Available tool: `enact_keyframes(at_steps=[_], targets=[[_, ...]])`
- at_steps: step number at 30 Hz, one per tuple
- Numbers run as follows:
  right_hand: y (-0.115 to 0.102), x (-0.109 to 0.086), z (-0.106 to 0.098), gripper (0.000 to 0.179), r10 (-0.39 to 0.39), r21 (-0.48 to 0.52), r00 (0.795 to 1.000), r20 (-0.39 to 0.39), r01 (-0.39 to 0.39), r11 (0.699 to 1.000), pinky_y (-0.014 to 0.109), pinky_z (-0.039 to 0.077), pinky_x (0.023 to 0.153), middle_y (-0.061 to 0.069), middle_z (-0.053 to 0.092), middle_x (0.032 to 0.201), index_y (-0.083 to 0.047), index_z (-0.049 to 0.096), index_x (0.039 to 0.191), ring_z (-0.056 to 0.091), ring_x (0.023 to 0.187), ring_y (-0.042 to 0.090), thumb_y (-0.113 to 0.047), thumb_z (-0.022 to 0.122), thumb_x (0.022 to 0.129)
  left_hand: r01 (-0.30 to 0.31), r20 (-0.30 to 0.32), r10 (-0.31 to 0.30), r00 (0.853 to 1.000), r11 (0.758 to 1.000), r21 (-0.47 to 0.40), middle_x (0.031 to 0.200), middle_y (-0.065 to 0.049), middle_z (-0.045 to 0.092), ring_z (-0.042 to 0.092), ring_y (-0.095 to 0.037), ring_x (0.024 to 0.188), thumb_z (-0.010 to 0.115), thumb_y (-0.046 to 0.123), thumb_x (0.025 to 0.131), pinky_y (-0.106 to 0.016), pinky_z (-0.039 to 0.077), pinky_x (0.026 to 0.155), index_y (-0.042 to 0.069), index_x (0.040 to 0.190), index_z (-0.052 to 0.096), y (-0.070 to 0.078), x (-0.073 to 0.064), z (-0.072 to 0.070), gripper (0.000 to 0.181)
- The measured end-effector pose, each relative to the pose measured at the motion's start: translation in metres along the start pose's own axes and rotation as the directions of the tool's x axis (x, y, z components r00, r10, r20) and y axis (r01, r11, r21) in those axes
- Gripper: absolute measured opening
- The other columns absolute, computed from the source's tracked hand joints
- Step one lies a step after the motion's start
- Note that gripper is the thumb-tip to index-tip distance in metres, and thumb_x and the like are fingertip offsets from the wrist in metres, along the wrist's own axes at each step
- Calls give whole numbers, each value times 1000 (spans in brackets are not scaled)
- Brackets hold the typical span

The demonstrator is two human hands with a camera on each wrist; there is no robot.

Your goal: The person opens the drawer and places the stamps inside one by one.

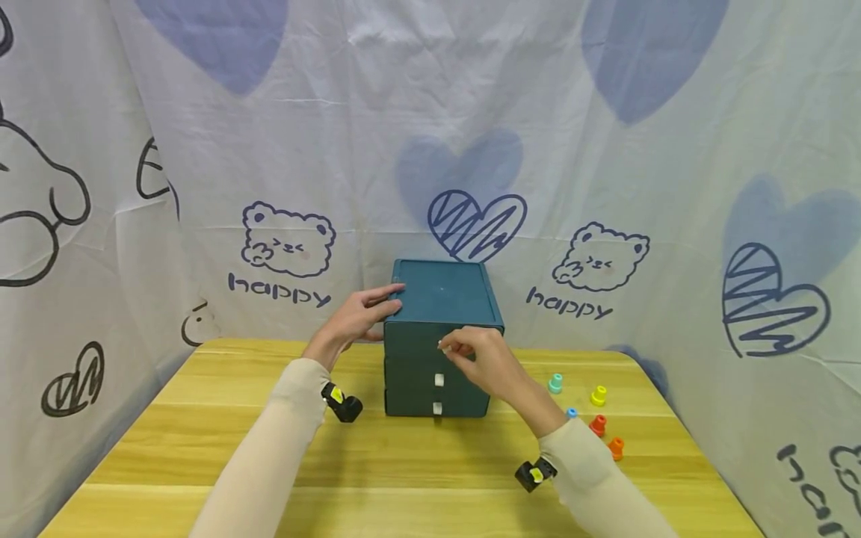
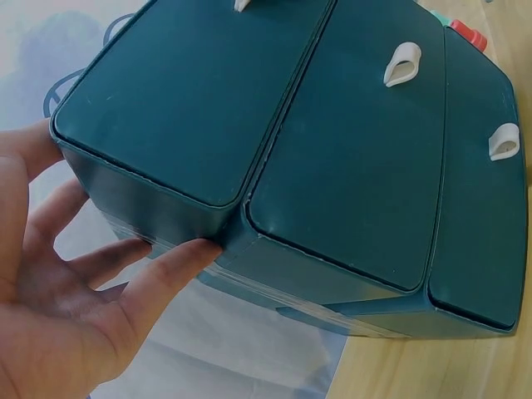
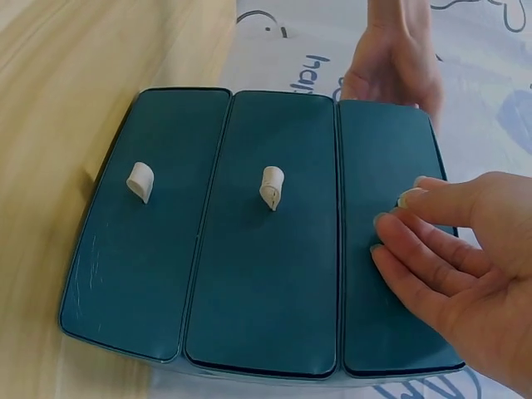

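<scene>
Left grip (image 1: 356, 315) on cabinet (image 1: 444, 291), right (image 1: 480, 359) (pinching tab (image 1: 440, 345))

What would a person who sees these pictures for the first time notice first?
The dark teal drawer box would probably come first, towards the back of the wooden table: the left hand touches its side, the right hand is at its top drawer. Next come five small bright pieces to its right and the heart-printed white cloth behind.
</scene>
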State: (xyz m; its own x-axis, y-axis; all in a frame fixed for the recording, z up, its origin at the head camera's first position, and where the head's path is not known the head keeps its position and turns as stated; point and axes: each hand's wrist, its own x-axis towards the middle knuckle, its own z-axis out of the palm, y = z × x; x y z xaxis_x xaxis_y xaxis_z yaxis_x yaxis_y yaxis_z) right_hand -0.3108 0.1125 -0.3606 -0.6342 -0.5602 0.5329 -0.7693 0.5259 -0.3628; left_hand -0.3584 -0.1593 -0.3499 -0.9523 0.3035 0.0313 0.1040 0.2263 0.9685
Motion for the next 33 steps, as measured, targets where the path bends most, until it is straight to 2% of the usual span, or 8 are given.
enact_keyframes(at_steps=[10, 15, 23, 26, 30, 33], targets=[[1, 3, 1, 12, 14, 2, 1000, 7, -14, 1000, 29, 64, 77, 9, 78, 98, -5, 79, 102, 73, 83, 18, 0, 73, 93, -1, 2, 1, 1000, 1000, -1, 171, -11, 28, 34, -38, 155, 59, 39, 105, -62, 48, 110, 26, 159, 42, -2, -2, -1, 58], [1, -2, 3, 14, 30, 16, 1000, 2, -30, 999, 30, 65, 79, 9, 79, 101, -5, 79, 105, 75, 86, 20, -1, 73, 93, 4, 5, -4, 1000, 1000, -15, 171, -11, 27, 32, -38, 155, 58, 38, 106, -62, 47, 112, 26, 160, 41, -2, -3, -1, 58], [-1, -18, 11, 17, 123, 158, 992, 35, -127, 979, 26, 64, 79, 11, 80, 106, -4, 80, 109, 78, 90, 21, -2, 73, 94, 2, 10, -2, 1000, 999, -38, 171, -11, 28, 32, -36, 156, 59, 37, 106, -60, 48, 112, 26, 159, 42, -3, -1, 0, 57], [-2, -22, 19, 15, 138, 125, 989, 45, -143, 982, 23, 63, 75, 9, 81, 100, -5, 81, 106, 77, 83, 18, -5, 74, 94, -14, 17, 15, 1000, 999, -47, 171, -11, 28, 31, -36, 156, 58, 36, 106, -60, 48, 111, 24, 160, 41, -2, -1, -1, 57], [-1, -25, 31, 14, 174, 16, 984, 42, -175, 984, 18, 59, 64, 6, 81, 89, -9, 82, 105, 73, 69, 14, -9, 77, 92, -25, 29, 27, 999, 998, -53, 171, -12, 27, 31, -36, 156, 57, 35, 107, -60, 49, 110, 23, 160, 40, -2, -1, -2, 57], [2, -27, 39, 15, 217, -55, 975, 47, -215, 975, 16, 53, 55, 5, 80, 84, -12, 82, 105, 71, 62, 12, -12, 79, 91, -28, 38, 30, 999, 998, -53, 171, -13, 26, 31, -36, 156, 56, 35, 107, -59, 49, 110, 24, 161, 39, -2, -2, -2, 58]])
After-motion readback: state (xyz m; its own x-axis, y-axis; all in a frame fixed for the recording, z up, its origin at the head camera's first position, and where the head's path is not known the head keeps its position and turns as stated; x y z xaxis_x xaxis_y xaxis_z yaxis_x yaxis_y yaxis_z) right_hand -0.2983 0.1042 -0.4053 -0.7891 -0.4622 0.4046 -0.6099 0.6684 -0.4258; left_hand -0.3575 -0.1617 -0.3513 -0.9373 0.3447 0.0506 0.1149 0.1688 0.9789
